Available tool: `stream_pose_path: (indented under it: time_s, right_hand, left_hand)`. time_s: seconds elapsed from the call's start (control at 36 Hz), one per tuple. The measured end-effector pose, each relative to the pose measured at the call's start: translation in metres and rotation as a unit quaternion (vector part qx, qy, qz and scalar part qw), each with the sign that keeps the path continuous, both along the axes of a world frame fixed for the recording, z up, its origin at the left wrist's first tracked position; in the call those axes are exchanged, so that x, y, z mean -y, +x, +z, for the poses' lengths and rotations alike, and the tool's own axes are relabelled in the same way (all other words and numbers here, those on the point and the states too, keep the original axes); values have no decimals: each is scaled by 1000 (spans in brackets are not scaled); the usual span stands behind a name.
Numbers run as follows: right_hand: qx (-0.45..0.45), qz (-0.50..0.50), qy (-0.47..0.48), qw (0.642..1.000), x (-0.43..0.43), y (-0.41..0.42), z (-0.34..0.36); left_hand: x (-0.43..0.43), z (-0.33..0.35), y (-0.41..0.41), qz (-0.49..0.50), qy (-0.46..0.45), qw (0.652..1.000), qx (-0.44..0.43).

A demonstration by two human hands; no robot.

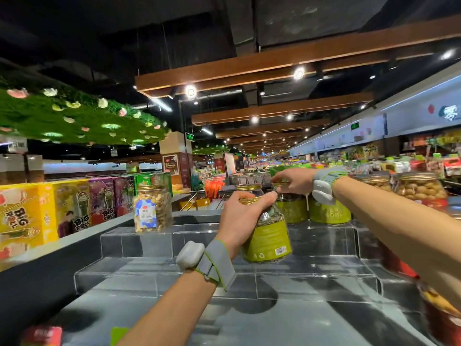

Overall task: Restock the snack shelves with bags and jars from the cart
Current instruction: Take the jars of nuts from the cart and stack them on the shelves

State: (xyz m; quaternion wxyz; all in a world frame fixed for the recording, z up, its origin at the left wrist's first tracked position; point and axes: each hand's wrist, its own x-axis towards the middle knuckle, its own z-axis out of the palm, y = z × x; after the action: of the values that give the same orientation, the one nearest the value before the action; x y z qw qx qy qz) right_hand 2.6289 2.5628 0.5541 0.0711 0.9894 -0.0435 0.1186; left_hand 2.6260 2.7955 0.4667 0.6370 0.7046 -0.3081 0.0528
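- Filling the lower half of the frame, a clear stepped riser (149, 268) carries jars on its tiers.
- Yellow and purple snack boxes (25, 216) line the left edge.
- At centre, a seed jar (269, 240) with a gold lid and a lime-green barcoded label tilts over the middle tier. The left hand (239, 216) clasps its lid from above.
- Right of centre, on the top tier, a matching jar (294, 211) stands upright, and the right hand (291, 182) pinches its lid.
- A blue-labelled nut jar (152, 208) stands at left centre.
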Motion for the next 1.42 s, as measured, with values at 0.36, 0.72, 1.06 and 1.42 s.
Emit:
stream_pose_path:
  time_s: [0.36,0.72,1.06,1.42]
  right_hand:
    - [-4,-4,-8,1000,-8,-3,0]
    - [-2,-46,28,999,-12,-10,4]
    - [-16,152,272,950,-113,-62,14]
    - [39,127,185,974,-118,-90,3]
  left_hand:
    - [-6,0,7,-3,-2,1000,-20]
    - [-16,8,8,-5,9,1000,-4]
    - [-8,19,-8,-6,-60,998,-23]
    - [15,15,6,-67,-87,989,-100]
